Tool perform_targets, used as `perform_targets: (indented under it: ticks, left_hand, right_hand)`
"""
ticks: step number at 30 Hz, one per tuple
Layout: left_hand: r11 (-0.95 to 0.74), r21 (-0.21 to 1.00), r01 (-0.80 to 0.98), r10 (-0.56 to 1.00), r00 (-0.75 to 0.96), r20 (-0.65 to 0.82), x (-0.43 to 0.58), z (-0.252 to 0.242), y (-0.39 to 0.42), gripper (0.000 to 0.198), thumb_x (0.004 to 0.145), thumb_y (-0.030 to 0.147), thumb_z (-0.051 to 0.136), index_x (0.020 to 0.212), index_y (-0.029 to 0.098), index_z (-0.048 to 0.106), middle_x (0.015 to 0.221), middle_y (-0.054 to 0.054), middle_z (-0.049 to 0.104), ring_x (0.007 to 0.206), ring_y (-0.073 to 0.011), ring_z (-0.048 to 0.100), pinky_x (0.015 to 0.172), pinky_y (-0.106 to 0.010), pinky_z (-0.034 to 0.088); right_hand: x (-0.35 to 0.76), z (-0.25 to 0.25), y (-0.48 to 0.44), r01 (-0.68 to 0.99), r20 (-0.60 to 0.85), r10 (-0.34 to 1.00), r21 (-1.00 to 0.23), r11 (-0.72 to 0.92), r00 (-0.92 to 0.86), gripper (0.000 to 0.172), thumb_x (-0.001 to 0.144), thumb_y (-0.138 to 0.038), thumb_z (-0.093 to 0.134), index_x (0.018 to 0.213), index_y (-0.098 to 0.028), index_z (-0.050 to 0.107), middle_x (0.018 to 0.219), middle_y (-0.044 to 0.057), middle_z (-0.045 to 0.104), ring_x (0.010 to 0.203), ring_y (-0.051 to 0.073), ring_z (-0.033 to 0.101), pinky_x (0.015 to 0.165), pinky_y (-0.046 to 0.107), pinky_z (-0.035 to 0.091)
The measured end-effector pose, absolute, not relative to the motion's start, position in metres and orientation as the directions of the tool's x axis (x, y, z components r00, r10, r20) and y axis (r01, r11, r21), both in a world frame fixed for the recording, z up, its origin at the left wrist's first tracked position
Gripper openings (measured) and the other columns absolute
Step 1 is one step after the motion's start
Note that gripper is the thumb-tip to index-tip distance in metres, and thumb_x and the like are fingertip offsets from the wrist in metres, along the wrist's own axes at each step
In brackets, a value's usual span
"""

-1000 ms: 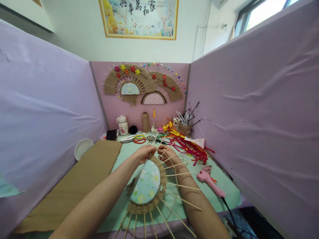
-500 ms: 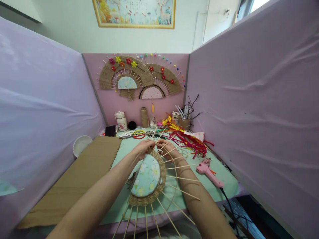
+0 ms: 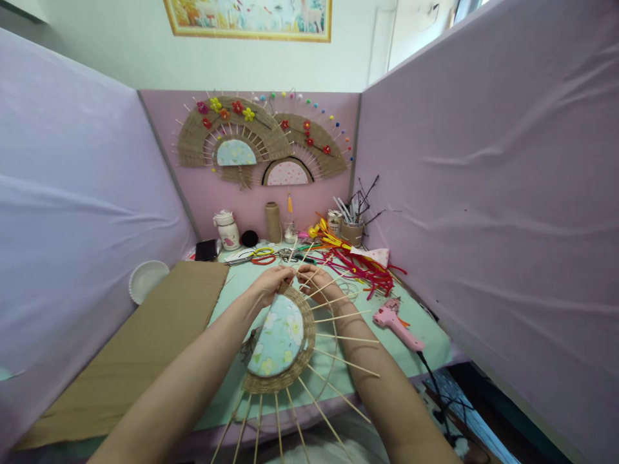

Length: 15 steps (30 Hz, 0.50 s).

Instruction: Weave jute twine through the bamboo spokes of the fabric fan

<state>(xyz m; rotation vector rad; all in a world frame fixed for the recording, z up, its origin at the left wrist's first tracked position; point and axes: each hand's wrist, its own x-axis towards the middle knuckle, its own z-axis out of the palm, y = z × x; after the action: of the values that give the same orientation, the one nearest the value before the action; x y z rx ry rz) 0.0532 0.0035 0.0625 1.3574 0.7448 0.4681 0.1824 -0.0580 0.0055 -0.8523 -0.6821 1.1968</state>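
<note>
A half-round woven fan (image 3: 277, 341) is tilted on its side above the table, its centre covered in pale blue flowered cloth. Thin wooden sticks (image 3: 320, 415) spread out from its twine-woven rim. My left hand (image 3: 275, 281) grips the fan's upper end, fingers closed. Close beside it, my right hand (image 3: 316, 283) is pinched on a thin twine (image 3: 333, 351), which loops down past my right forearm. The fingertips of both hands nearly meet among the upper sticks. What lies exactly between them is too small to make out.
A pink glue gun (image 3: 397, 327) with a black cord lies at the right. Red pipe cleaners (image 3: 367, 274), scissors (image 3: 264, 256) and a twine spool (image 3: 273, 222) are at the back. Brown cardboard (image 3: 140, 341) covers the left side. Finished fans (image 3: 232, 125) hang on the pink back panel.
The whole view has shifted a little, so everything appears slightly further left and higher. Both hands keep their hold at the fan's upper end, with only slight finger movement.
</note>
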Motion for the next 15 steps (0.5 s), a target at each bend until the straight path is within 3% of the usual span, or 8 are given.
perform_targets:
  ticks: [4,10,15]
  left_hand:
    - [0.247,0.964,0.099,0.661,0.71,-0.243,0.047,0.064,0.003,0.016,0.056,0.025,0.069,0.063,0.016,0.059,0.055,0.002,0.055,0.046,-0.0084,0.048,0.045,-0.021,0.034]
    - [0.398,0.916,-0.041,0.676,0.688,-0.263,0.04,0.058,0.003,0.03,0.072,0.042,0.063,0.081,0.014,0.065,0.075,-0.005,0.067,0.064,-0.0148,0.062,0.057,-0.024,0.047]
    - [0.479,0.841,-0.25,0.701,0.685,-0.196,0.037,0.052,0.003,0.023,0.074,0.029,0.067,0.094,0.019,0.063,0.085,-0.003,0.068,0.079,-0.0163,0.066,0.067,-0.024,0.05]
  right_hand:
    - [0.184,0.004,-0.057,-0.468,0.029,0.98,-0.875,0.119,0.194,0.029,0.09,-0.031,0.056,0.114,-0.015,0.056,0.11,0.007,0.06,0.091,0.018,0.062,0.076,0.036,0.054]
    - [0.184,-0.001,-0.054,-0.437,0.057,0.981,-0.889,0.133,0.184,0.028,0.09,-0.031,0.056,0.113,-0.015,0.057,0.109,0.007,0.061,0.09,0.017,0.062,0.076,0.036,0.054]
    - [0.187,-0.006,-0.051,-0.409,0.059,0.98,-0.903,0.135,0.193,0.029,0.09,-0.031,0.056,0.114,-0.015,0.056,0.111,0.007,0.06,0.092,0.018,0.062,0.077,0.037,0.053]
